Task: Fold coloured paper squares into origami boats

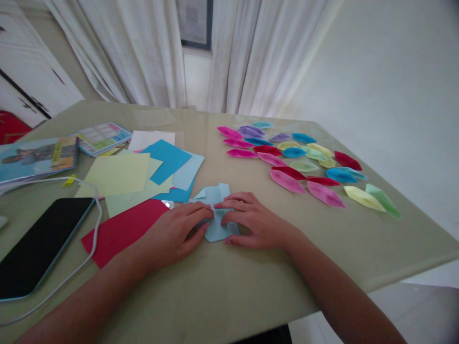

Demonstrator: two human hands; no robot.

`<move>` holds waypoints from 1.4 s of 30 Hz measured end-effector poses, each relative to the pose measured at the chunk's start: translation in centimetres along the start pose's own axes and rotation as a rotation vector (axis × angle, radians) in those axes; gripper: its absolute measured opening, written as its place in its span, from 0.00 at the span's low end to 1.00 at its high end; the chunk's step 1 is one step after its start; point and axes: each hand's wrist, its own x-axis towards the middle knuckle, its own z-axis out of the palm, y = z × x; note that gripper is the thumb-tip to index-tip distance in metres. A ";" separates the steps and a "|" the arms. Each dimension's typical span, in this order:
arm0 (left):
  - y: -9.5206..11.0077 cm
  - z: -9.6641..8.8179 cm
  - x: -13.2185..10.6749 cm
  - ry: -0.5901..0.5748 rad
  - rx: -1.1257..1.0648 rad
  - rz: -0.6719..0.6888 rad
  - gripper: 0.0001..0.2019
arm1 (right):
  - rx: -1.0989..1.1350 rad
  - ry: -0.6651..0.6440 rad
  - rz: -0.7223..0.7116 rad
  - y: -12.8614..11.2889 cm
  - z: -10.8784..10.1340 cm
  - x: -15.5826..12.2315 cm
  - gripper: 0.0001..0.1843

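A partly folded light blue paper (pixel 214 197) lies on the beige table (pixel 229 282) right in front of me. My left hand (pixel 179 231) rests on its left side, fingers stretched flat and pressing the fold. My right hand (pixel 251 220) lies on its right side, fingers also flat on the paper, fingertips meeting those of the left hand at the paper's middle. Much of the paper is hidden under both hands.
Loose coloured sheets lie to the left: a red sheet (pixel 122 229), yellow sheet (pixel 116 174), blue sheet (pixel 168 160). A dark tablet (pixel 39 243) with a white cable (pixel 95 210) sits at the near left, booklets (pixel 36 157) behind. Several folded paper boats (pixel 297 162) spread across the right.
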 end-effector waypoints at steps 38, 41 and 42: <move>0.5 1.5 -0.5 -0.106 0.064 0.246 0.29 | 0.371 -0.036 0.143 1.2 -0.5 -0.5 0.05; 0.6 1.5 -0.5 -0.115 0.087 0.242 0.28 | 0.425 -0.062 0.148 1.4 -0.8 -0.5 0.04; 0.7 1.5 -0.5 -0.117 0.094 0.246 0.27 | 0.438 -0.061 0.155 1.5 -0.7 -0.5 0.04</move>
